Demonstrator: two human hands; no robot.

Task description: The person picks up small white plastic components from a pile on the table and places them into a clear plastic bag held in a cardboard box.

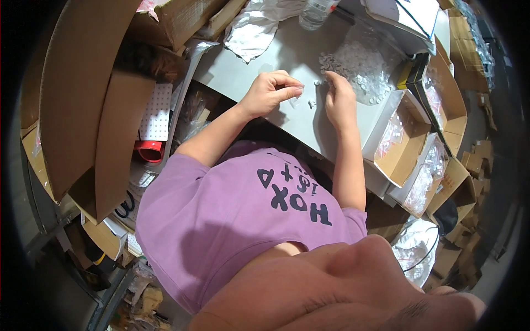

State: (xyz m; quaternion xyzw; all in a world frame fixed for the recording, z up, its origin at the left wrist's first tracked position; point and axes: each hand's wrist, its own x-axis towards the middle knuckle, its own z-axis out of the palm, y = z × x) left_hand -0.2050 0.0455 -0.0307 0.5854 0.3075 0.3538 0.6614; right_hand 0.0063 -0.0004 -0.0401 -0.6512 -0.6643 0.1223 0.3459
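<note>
My left hand (270,94) pinches a small clear plastic bag (295,101) between thumb and fingertips, just above the grey tabletop (298,124). My right hand (340,99) is on the other side, its fingers stretched forward and nothing visible in them. Its fingertips come close to the near edge of a pile of small white pieces (359,60), which spreads over clear plastic sheeting. Between my hands, a few loose white pieces (312,103) lie on the table. They are too small for me to tell their exact kind.
A clear bottle (316,15) and a crumpled white cloth (251,33) are at the table's far side. To the right stand open cardboard boxes (408,160) holding clear bags. Tall cardboard (83,99) walls the left, near a red tape roll (149,151).
</note>
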